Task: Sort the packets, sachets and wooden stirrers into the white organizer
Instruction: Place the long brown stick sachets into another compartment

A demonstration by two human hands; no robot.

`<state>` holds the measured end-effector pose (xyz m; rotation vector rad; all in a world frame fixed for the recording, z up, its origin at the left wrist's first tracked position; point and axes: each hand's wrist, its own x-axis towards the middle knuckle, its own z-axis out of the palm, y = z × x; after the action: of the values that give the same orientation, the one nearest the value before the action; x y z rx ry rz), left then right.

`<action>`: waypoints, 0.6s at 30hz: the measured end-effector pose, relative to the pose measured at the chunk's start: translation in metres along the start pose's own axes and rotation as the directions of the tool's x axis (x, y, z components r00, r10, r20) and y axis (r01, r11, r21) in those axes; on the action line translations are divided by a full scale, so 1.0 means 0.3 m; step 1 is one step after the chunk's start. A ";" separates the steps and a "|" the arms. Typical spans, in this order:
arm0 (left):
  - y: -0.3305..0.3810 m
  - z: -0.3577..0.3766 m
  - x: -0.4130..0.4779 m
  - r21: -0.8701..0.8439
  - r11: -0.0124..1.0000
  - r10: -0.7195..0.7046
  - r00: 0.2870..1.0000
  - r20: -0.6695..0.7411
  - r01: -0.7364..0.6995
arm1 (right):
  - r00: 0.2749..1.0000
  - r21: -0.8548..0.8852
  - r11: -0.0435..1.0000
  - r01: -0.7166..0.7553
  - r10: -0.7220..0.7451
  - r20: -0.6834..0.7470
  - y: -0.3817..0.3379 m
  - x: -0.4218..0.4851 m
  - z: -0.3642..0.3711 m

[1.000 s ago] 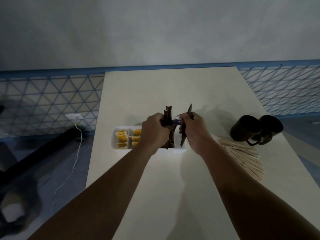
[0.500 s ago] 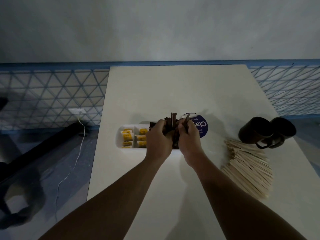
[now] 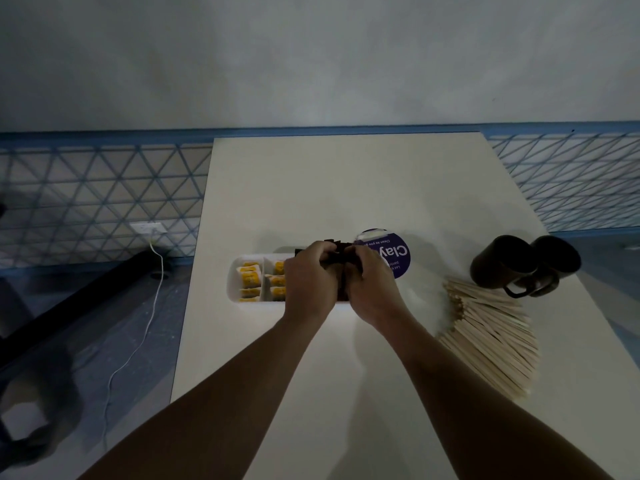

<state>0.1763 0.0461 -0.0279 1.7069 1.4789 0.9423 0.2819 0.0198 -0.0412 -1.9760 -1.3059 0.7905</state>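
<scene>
White organizer (image 3: 232,284), table's left-centre, yellow packets (image 3: 249,280) in its left compartments; left hand (image 3: 310,280) and right hand (image 3: 372,291) both clench brown sachets (image 3: 335,254) above its middle, so uneven release risks sachets splaying across dividers; wooden stirrers (image 3: 491,337) lie unsorted, right.

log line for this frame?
phase: brown sachets into white organizer | left hand: grips sachets | right hand: grips sachets | wooden stirrers: piled outside organizer

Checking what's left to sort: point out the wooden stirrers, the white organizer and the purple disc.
wooden stirrers (image 3: 491,341), head view, middle of the pile.
white organizer (image 3: 259,305), head view, front wall.
purple disc (image 3: 398,253), head view, printed top.
</scene>
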 end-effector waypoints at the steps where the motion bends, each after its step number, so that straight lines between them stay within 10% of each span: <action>1: 0.001 -0.004 0.007 0.003 1.000 -0.007 1.000 -0.002 0.007 | 1.000 -0.015 1.000 0.009 -0.009 -0.002 0.004 0.001 -0.009; 18: -0.025 0.011 0.102 0.172 0.985 -0.018 0.978 0.208 -0.018 | 0.971 0.079 0.995 -0.067 0.083 -0.224 0.005 0.022 -0.031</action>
<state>0.1782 0.0774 -0.0333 1.8674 1.4545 0.6263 0.2919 0.0238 -0.0375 -2.0024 -1.0610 0.6155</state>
